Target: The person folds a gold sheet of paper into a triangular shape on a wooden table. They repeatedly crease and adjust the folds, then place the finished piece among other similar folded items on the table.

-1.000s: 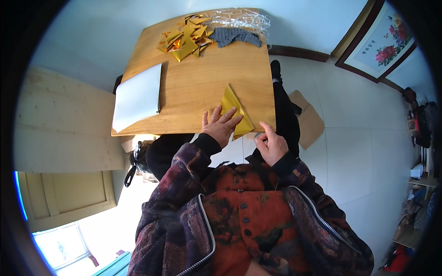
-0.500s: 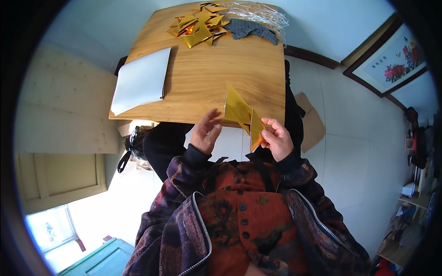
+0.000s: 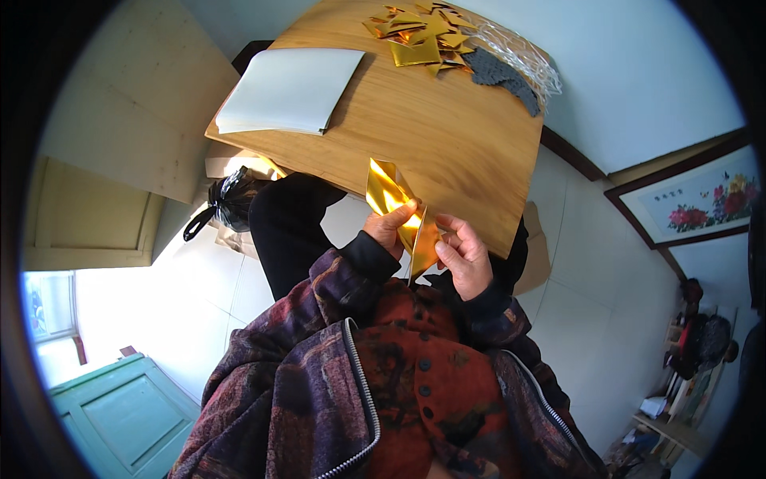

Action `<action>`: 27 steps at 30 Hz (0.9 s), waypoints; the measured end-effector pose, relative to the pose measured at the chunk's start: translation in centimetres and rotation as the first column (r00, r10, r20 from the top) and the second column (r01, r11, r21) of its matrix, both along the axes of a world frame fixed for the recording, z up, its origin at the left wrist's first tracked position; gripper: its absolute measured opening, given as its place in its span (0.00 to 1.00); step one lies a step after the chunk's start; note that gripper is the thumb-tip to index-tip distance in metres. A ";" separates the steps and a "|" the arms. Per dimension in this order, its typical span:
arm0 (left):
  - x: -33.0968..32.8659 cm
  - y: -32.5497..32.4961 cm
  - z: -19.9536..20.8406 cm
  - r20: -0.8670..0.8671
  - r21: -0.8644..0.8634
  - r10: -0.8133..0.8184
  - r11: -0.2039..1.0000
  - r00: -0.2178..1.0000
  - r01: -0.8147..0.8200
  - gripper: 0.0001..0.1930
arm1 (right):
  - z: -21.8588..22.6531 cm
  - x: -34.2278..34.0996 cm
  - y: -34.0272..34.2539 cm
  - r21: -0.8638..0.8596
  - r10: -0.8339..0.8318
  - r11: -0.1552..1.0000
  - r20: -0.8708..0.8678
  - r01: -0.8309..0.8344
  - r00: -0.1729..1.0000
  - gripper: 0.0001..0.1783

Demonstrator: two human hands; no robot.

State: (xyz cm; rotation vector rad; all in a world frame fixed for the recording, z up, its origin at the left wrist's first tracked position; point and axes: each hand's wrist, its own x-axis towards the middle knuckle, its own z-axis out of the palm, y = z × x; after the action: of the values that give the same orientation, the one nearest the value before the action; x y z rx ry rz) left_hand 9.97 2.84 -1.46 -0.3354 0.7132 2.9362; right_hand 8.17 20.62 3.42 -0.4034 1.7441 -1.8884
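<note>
A folded piece of shiny gold paper (image 3: 384,185) is held in front of my lap, just off the table's near edge. It has pointed flaps, and its lower right part stands out as a separate panel. My left hand (image 3: 388,228) is closed on its middle, the thumb lying along the gold surface. Beside the right panel is my right hand (image 3: 467,257), its thumb and fingers parted around the panel's edge. Whether those fingertips touch the paper is hard to see.
On the wooden table (image 3: 431,128) lie a stack of white sheets (image 3: 291,89) at left, a pile of folded gold pieces (image 3: 419,49) at the far side, a dark grey knitted cloth (image 3: 501,78) and clear stringy strips (image 3: 523,60). A black plastic bag (image 3: 231,199) is left of my knee.
My left hand, open and apart before, has taken hold of the gold paper. My right fingers have loosened from their pinch. The paper has tilted, and the whole view has turned.
</note>
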 end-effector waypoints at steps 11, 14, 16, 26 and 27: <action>0.8 -1.0 2.0 -0.174 -0.197 -0.133 0.976 0.976 0.098 0.24 | -0.6 -0.5 -1.0 0.084 -0.022 0.996 0.062 0.017 0.998 0.13; 0.9 -0.9 2.1 -0.184 -0.378 -0.222 0.915 0.958 0.139 0.22 | -1.0 -0.5 -1.0 -0.001 -0.132 0.991 0.035 0.133 0.991 0.08; 1.3 -0.8 2.1 -0.076 -0.424 -0.310 0.870 0.948 0.251 0.19 | -0.9 -0.6 -1.0 0.004 -0.109 0.994 -0.008 0.109 0.994 0.08; 0.5 -2.4 5.0 -0.127 -0.984 -0.329 0.160 0.936 -0.077 0.05 | 1.7 -3.4 0.7 -0.060 0.145 0.987 -0.092 -0.151 0.985 0.16; 0.1 -2.2 5.2 -0.171 -0.985 -0.332 0.069 0.928 -0.157 0.04 | 1.7 -3.4 0.7 -0.063 0.135 0.988 -0.100 -0.142 0.986 0.16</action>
State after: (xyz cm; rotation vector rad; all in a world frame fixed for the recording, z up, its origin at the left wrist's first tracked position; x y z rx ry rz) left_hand 10.11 0.61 3.78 0.2402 2.6674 1.7228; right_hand 4.72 21.28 5.13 -0.6349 1.6672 -1.8611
